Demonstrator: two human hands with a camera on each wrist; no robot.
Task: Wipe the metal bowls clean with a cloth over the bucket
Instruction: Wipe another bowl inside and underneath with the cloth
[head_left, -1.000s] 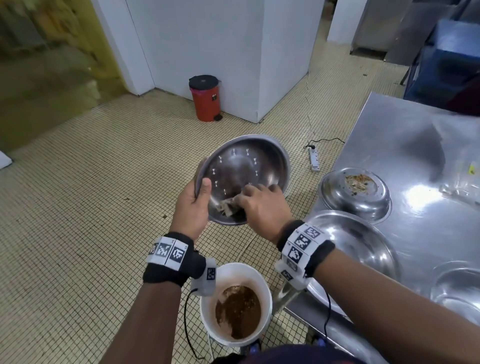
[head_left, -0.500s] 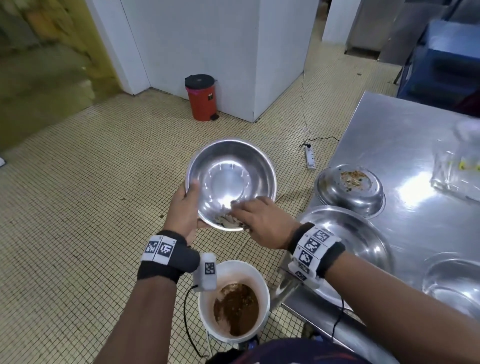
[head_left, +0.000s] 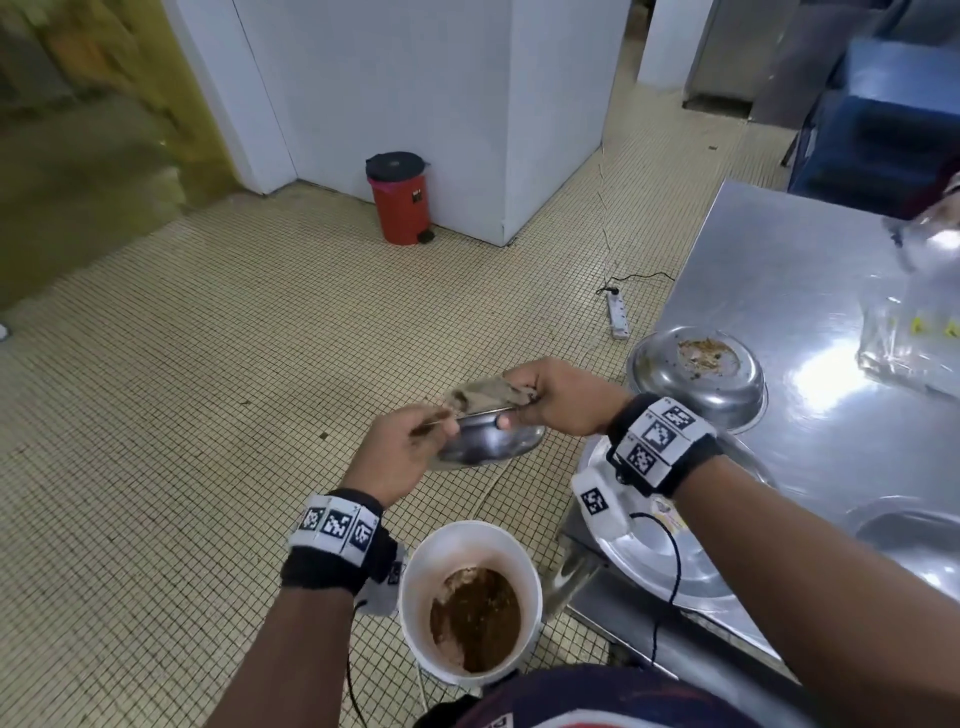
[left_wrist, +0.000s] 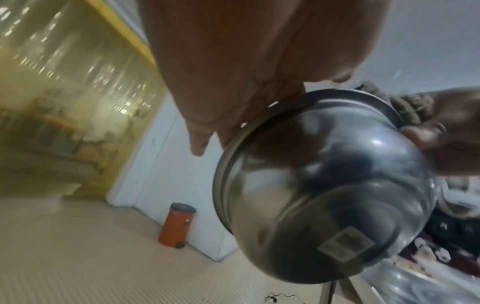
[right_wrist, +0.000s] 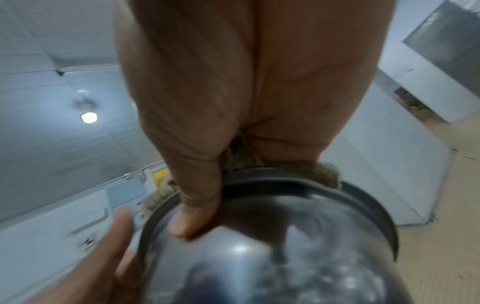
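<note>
The bowl (head_left: 488, 441) sits mid-frame in the head view, held almost level in the air, above the floor and a little beyond the bucket (head_left: 470, 597) at the bottom centre rather than straight over it. The left hand (head_left: 400, 452) grips its near rim, fingers curled round the edge. The right hand (head_left: 561, 397) pinches the far rim through the cloth (head_left: 488, 392), thumb pressed on the steel underside and fingers folded over the fabric on top.

What worries me is the grip: the steel looks slick, and only two rim holds carry it. A hard pull of the cloth along the edge could, I think, twist the bowl out of the left fingers and drop it on the tiles. Scraps flicked off the rim would likely miss the bucket, since the bowl hangs past it. The bucket already holds brown slop, so a dropped bowl could splash it.

A steel table (head_left: 779, 291) fills the right side of the frame, with a dirty bowl (head_left: 698, 379) upside down on it, crumbs on its base, and a clear plastic bag (head_left: 914, 332) at the right edge. The floor (head_left: 182, 415) is small beige tiles. A red pedal bin (head_left: 399, 200) stands against a white pillar at upper centre, and a power strip (head_left: 616, 318) lies on the tiles beside the table
</note>
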